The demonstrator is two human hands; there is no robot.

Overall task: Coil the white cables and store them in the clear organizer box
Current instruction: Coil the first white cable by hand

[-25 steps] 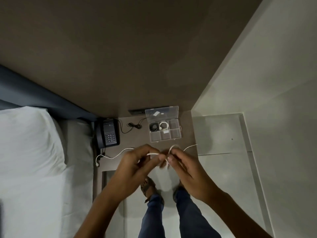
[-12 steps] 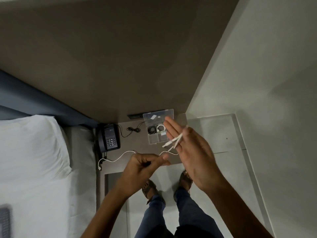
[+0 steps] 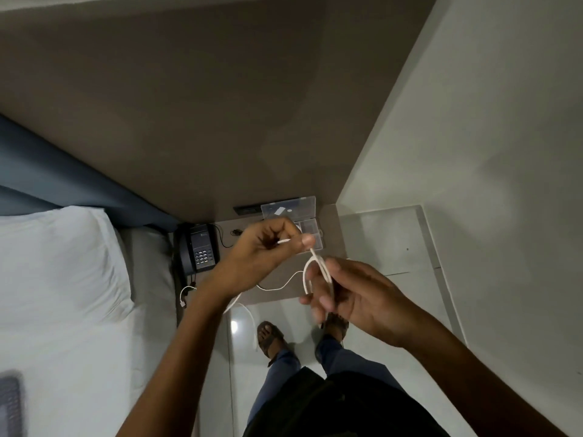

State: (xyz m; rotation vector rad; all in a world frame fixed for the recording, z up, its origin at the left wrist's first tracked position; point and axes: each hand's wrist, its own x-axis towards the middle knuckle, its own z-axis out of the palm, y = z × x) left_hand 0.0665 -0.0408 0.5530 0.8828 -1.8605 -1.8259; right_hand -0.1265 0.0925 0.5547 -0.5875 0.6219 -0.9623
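The left hand (image 3: 268, 247), just above the middle of the frame, is curled nearly closed, thumb and forefinger pinching a white cable (image 3: 317, 263) close to one end; a short stub of it pokes out inside the curl of the fingers. From that pinch the cable runs down and to the right into the right hand (image 3: 350, 294), which sits just right of centre and a little lower. That hand is half open, its fingers loosely bent, with a loop of the cable wound around them and the thumb resting near the strands. More of the same cable seems to trail behind the left wrist and hang toward the floor at lower centre, though where it joins is hidden by the forearm.

The clear organizer box (image 3: 310, 228) stands on the bedside table (image 3: 328, 247) behind the left hand, lid raised against the wall; the knuckles hide most of its compartments, so their contents cannot be made out. A second white cable (image 3: 277, 287) lies slack across the table's front edge. A dark telephone (image 3: 202, 250) sits at the table's left end, beside the bed (image 3: 63, 279).
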